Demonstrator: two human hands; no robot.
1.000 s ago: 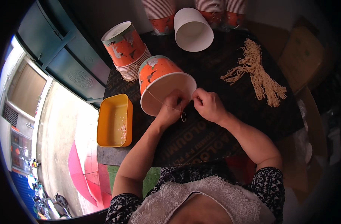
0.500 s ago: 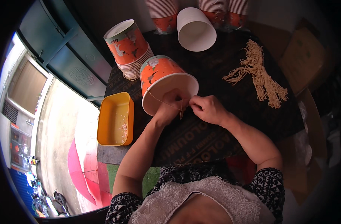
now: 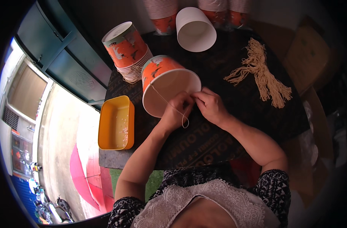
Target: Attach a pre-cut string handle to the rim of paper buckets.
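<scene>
An orange patterned paper bucket point(image 3: 161, 71) lies on its side, its white open mouth toward me. From the left of its rim a thin beige cord point(image 3: 161, 97) runs across the mouth and ends in a loop hanging below my fingers. My left hand point(image 3: 176, 111) is at the mouth, fingers pinched on the cord. At the right edge of the rim, my right hand point(image 3: 210, 105) has thumb and fingertips pressed together; whatever sits between them is too small to make out.
A yellow tub point(image 3: 116, 122) with small pale beads is at left. Behind it stand stacked upturned orange buckets point(image 3: 128, 49). A white bucket point(image 3: 196, 32) lies at the back, before more stacks point(image 3: 163, 17). A bundle of beige cords point(image 3: 260, 72) rests at right on the dark table point(image 3: 234, 133).
My left hand has come out from inside the bucket to its rim, closer to my right fingertips. The cord's loop now hangs lower and wider.
</scene>
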